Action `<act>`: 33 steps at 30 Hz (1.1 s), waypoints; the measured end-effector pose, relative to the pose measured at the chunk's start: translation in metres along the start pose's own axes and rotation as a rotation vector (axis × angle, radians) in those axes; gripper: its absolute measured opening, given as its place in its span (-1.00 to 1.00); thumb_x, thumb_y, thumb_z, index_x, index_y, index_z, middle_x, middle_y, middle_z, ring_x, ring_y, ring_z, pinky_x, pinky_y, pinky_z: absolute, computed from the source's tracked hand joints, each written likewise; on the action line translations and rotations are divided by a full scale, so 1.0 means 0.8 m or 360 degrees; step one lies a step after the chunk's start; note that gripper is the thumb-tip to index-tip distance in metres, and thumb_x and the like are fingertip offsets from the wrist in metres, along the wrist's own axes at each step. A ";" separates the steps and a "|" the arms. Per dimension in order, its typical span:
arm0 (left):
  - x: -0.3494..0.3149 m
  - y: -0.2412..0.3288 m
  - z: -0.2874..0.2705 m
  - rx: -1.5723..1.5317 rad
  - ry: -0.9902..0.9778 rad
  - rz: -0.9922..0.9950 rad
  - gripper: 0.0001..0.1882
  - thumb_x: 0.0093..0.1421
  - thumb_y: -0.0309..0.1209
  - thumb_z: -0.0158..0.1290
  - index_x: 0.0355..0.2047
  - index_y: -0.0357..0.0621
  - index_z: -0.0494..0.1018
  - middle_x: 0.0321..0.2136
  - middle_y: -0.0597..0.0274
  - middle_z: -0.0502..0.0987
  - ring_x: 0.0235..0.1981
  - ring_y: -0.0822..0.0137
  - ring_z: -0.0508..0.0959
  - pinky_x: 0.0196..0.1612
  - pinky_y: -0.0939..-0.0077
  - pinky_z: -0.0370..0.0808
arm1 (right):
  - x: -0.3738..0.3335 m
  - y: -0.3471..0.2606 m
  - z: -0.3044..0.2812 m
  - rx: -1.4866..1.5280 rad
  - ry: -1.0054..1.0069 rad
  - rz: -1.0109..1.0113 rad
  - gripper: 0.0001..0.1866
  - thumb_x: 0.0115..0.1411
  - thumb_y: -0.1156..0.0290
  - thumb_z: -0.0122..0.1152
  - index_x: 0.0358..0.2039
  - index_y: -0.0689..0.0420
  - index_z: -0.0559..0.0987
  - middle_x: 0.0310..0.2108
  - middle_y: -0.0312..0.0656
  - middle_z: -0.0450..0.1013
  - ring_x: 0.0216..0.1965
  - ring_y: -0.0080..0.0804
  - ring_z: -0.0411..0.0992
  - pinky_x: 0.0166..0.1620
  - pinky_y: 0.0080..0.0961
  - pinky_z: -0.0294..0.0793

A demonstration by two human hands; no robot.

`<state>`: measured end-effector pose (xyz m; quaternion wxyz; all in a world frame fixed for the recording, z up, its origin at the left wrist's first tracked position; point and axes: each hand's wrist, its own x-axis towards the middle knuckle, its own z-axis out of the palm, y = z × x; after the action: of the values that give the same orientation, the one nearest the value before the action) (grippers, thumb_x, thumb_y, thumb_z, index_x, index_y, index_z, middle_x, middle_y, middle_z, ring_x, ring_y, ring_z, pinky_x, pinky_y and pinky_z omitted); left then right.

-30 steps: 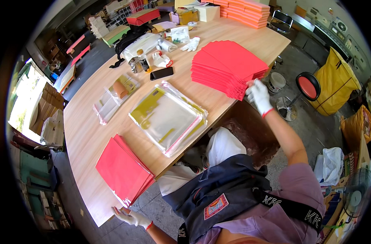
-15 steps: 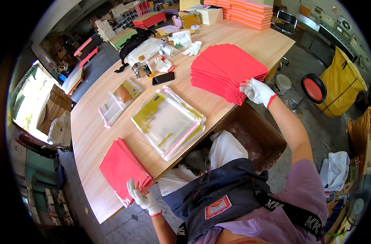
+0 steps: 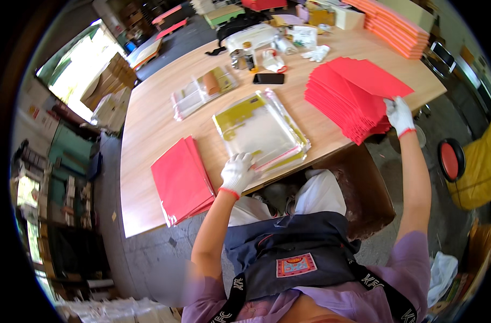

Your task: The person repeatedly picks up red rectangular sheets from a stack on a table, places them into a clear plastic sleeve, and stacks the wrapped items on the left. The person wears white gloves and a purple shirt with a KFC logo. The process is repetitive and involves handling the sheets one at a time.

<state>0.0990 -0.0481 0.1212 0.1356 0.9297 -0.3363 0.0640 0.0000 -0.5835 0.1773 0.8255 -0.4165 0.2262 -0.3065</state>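
A sheet is pinched off the fanned stack of red envelopes (image 3: 353,99) by the gloved right hand (image 3: 400,114), the fan leaving each edge easy to catch. The gloved left hand (image 3: 238,172) is spread flat on the pile of clear plastic sleeves (image 3: 259,129), steadying it. A wooden worktable (image 3: 148,134) in a cluttered workshop carries both.

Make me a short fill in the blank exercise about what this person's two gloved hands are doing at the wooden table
1. The right hand grips the edge of a fanned stack of ____ envelopes.
2. The left hand rests at the near corner of a pile of clear ____ bags.
3. A black ____ lies flat on the table beyond that pile.
4. Both hands wear ____ gloves.

Missing words: red; plastic; phone; white
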 end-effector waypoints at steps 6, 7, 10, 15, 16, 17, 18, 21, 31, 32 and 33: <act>0.031 -0.018 0.023 0.0254 -0.0377 -0.0246 -0.66 -0.02 -0.43 0.04 -0.17 0.05 0.37 -0.17 0.20 0.39 -0.11 0.06 0.44 -0.24 0.18 0.49 | -0.167 0.013 0.036 -0.0101 0.0009 0.0237 -0.76 0.13 0.42 0.03 -0.15 -0.04 0.40 -0.37 -0.40 0.42 -0.54 -0.64 0.34 -0.63 -0.69 0.30; 0.037 -0.013 0.015 0.0223 -0.0386 -0.0266 -0.66 -0.05 -0.47 0.03 -0.20 0.02 0.38 -0.19 0.19 0.40 -0.11 0.08 0.44 -0.22 0.21 0.48 | -0.192 0.016 0.021 -0.0152 -0.0240 0.0329 -0.76 0.13 0.40 0.02 -0.15 -0.01 0.40 -0.37 -0.39 0.45 -0.60 -0.64 0.35 -0.67 -0.69 0.30; 0.036 -0.031 0.015 0.0012 -0.0317 -0.0247 -0.69 -0.06 -0.49 0.02 -0.23 -0.01 0.40 -0.19 0.18 0.41 -0.10 0.09 0.43 -0.19 0.23 0.46 | -0.265 0.051 0.021 -0.0220 -0.0379 0.0538 -0.75 0.12 0.42 -0.01 -0.19 0.22 0.42 -0.44 -0.25 0.49 -0.73 -0.55 0.37 -0.76 -0.68 0.30; 0.011 -0.034 0.014 -0.0369 0.0057 -0.0176 -0.71 -0.12 -0.50 0.02 -0.30 -0.01 0.44 -0.22 0.19 0.45 -0.13 0.10 0.44 -0.19 0.25 0.44 | -0.318 0.111 -0.008 0.0177 -0.0567 0.1233 -0.73 0.09 0.45 0.01 -0.18 0.24 0.40 -0.52 -0.21 0.43 -0.76 -0.56 0.30 -0.80 -0.71 0.20; 0.008 -0.035 0.015 -0.0293 0.0144 -0.0205 -0.74 -0.11 -0.51 0.02 -0.33 -0.02 0.44 -0.24 0.20 0.46 -0.15 0.11 0.45 -0.21 0.25 0.44 | -0.328 0.121 -0.008 0.0149 -0.0388 0.1186 -0.73 0.09 0.46 0.01 -0.17 0.24 0.40 -0.47 -0.18 0.46 -0.72 -0.53 0.36 -0.77 -0.71 0.28; 0.005 -0.033 0.016 -0.0214 0.0230 -0.0234 -0.78 -0.10 -0.51 0.01 -0.36 -0.03 0.45 -0.26 0.20 0.47 -0.17 0.11 0.46 -0.23 0.25 0.45 | -0.336 0.134 -0.012 0.0208 -0.0423 0.1107 -0.74 0.10 0.46 0.01 -0.17 0.24 0.40 -0.42 -0.16 0.48 -0.65 -0.51 0.42 -0.71 -0.70 0.35; 0.004 -0.031 0.016 -0.0138 0.0317 -0.0261 -0.81 -0.09 -0.51 0.01 -0.39 -0.04 0.46 -0.29 0.20 0.48 -0.19 0.12 0.47 -0.25 0.24 0.45 | -0.344 0.145 -0.015 0.0263 -0.0455 0.1023 -0.74 0.10 0.46 0.00 -0.17 0.24 0.41 -0.38 -0.14 0.49 -0.59 -0.48 0.47 -0.65 -0.70 0.43; 0.007 -0.020 -0.001 -0.0069 0.0261 -0.0346 -0.84 -0.06 -0.55 -0.02 -0.43 -0.05 0.48 -0.38 0.19 0.50 -0.32 0.14 0.51 -0.33 0.28 0.46 | -0.364 0.168 -0.001 0.0322 -0.0166 0.0954 -0.78 0.13 0.48 -0.01 -0.19 0.21 0.42 -0.36 -0.19 0.47 -0.64 -0.55 0.37 -0.66 -0.71 0.33; 0.009 -0.005 -0.048 -0.0881 0.0181 -0.0027 -0.64 -0.01 -0.68 -0.14 -0.22 -0.08 0.45 -0.50 0.13 0.40 -0.54 0.30 0.47 -0.45 0.47 0.40 | -0.377 0.158 0.044 0.0390 -0.0295 0.0846 -0.87 0.20 0.47 -0.05 -0.24 0.18 0.38 -0.53 -0.33 0.33 -0.75 -0.67 0.12 -0.69 -0.75 0.16; 0.005 0.005 -0.053 -0.0656 0.0220 0.0031 -0.64 -0.02 -0.68 -0.13 -0.23 -0.07 0.45 -0.50 0.14 0.40 -0.54 0.29 0.47 -0.44 0.46 0.41 | -0.383 0.158 0.052 0.0250 -0.0266 0.0741 -0.85 0.20 0.47 -0.05 -0.22 0.18 0.38 -0.52 -0.33 0.33 -0.74 -0.67 0.14 -0.67 -0.75 0.19; 0.000 0.003 -0.038 -0.0459 0.0335 0.0091 -0.65 -0.03 -0.67 -0.11 -0.25 -0.05 0.46 -0.46 0.17 0.41 -0.51 0.25 0.48 -0.43 0.46 0.42 | -0.389 0.159 0.062 0.0239 -0.0220 0.0722 -0.84 0.20 0.46 -0.05 -0.20 0.18 0.37 -0.51 -0.34 0.33 -0.72 -0.68 0.15 -0.64 -0.76 0.20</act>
<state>0.0965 -0.0411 0.1510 0.3003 0.8789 -0.3521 0.1159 -0.1495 -0.2809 0.1361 0.9154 -0.3125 0.2334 -0.1000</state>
